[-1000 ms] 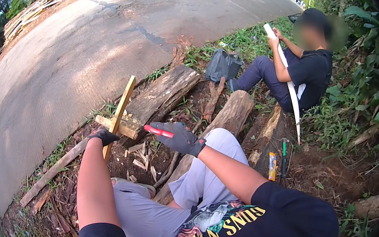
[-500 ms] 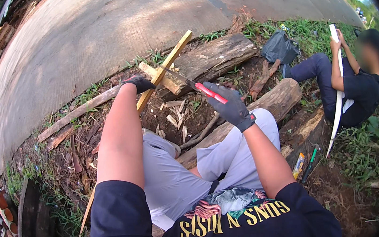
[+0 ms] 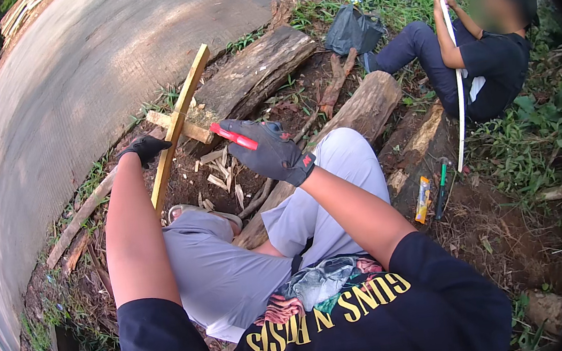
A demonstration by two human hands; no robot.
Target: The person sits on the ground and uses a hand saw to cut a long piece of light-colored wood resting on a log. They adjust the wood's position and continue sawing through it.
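My left hand, in a dark glove, grips a long yellowish wooden stick that slants up and away from me. The stick crosses over a short pale piece of wood, which rests against a weathered log. My gloved right hand is closed around the red handle of a saw, just right of the stick. The saw's blade can hardly be made out now. Sawdust lies on the log beside the stick.
Wood chips lie on the soil before my legs. Another log runs past my knee. At the right sits a person holding a long white strip. A black plastic bag and a green-handled tool lie nearby.
The view has shifted, so the scene sits further left. The stick stands steeper. My right hand and saw have come close to the short wood piece, and the blade shows less than before.
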